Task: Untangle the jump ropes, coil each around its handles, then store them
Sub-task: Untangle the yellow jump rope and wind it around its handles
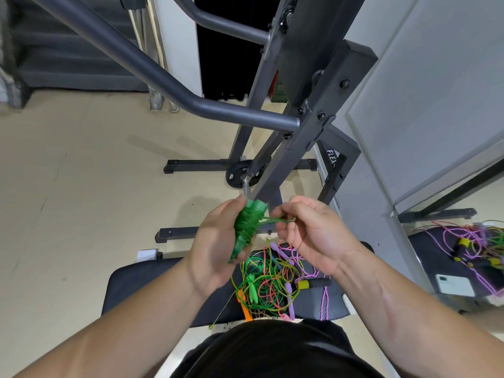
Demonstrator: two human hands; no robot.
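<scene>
My left hand grips a pair of green jump-rope handles with green rope coiled round them, held upright above the bench. My right hand pinches the free end of that green rope, stretched out to the right of the coil. Below my hands a tangled heap of jump ropes lies on the black bench pad: green, yellow, orange and pink cords with purple, green and yellow handles mixed in.
A dark grey gym rack rises just beyond my hands, its feet on the beige floor. A mirror at right reflects the rope heap and a white phone. A small white box lies left of the bench.
</scene>
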